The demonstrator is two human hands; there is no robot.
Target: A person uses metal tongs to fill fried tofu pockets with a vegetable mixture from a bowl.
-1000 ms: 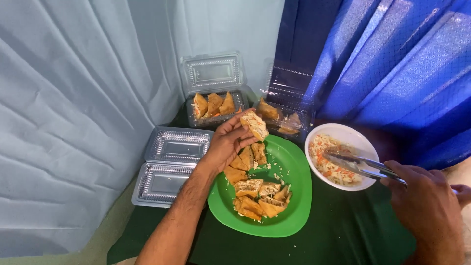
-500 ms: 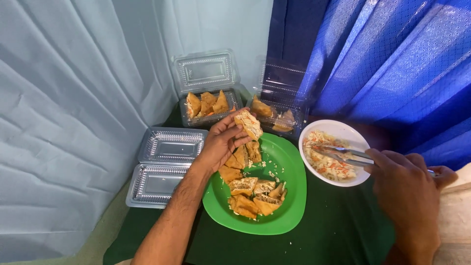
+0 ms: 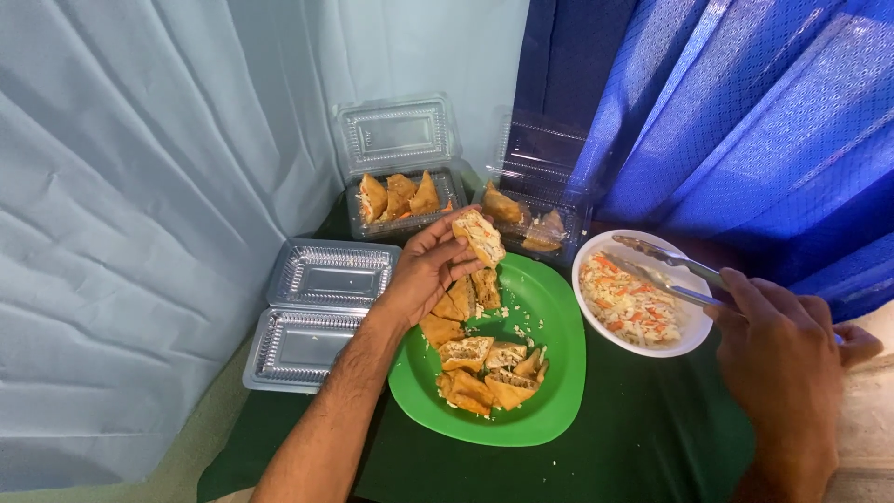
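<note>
My left hand holds a fried stuffed tofu piece above the far edge of a green plate. Several more fried pieces lie on that plate. My right hand grips metal tongs, whose tips hover over a white bowl of shredded vegetable filling. Behind the plate stand two open clear plastic boxes: the left box holds several fried pieces, and the right box holds a few.
An empty open clear plastic box lies left of the plate. Everything rests on a dark green cloth. A pale curtain hangs on the left, a blue curtain on the right.
My left hand has kept the fried piece raised, shifting slightly. My right hand has drawn the tongs a little toward the bowl's right side.
</note>
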